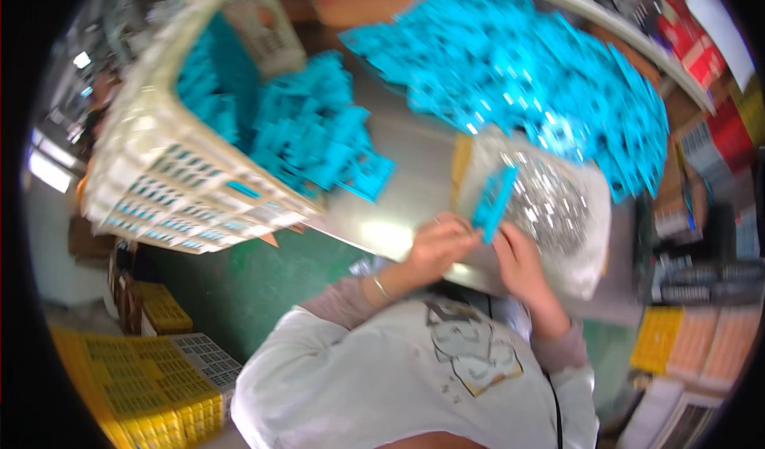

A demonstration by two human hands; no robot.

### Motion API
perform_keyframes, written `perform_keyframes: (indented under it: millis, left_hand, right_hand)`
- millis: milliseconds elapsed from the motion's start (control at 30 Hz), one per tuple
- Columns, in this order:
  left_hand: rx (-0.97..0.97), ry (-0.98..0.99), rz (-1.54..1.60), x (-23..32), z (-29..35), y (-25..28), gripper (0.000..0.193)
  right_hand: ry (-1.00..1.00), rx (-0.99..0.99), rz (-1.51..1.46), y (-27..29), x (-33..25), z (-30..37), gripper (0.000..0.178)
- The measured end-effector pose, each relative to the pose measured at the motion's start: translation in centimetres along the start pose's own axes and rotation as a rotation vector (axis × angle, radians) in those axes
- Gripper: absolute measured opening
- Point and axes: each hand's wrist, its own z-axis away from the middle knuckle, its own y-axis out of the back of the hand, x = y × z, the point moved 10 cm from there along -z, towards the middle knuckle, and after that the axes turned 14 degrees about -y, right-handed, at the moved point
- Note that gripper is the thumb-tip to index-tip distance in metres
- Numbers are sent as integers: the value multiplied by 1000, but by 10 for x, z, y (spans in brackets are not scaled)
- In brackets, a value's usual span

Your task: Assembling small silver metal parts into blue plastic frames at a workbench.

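Observation:
A flat blue plastic part (496,200) is held upright and tilted in front of me, over the near left side of a white tray (580,280). My left hand (440,248) is closed, pinching the part's lower end from the left. At the right edge of that same end, the fingers of my right hand (523,264) are drawn together; what lies between them is too small and blurred to make out. Many small shiny metal pieces (550,206) fill the tray.
A large heap of similar blue parts (518,66) covers the far side of the metal table (402,142). Blue parts (319,126) spill from a tipped cream crate (199,186) at left. Yellow crates (143,377) stand lower left; more crates (689,341) stand at right.

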Motion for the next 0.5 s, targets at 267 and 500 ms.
perform_keyframes:
  millis: [267, 500]
  left_hand:
    - [111, 425, 392, -21, 28, -32, 22]
    - [68, 75, 182, 3, -1, -17, 22]
  right_hand:
    - [621, 313, 578, 6, -32, 36, 12]
    - [219, 17, -36, 12, 16, 9, 13]
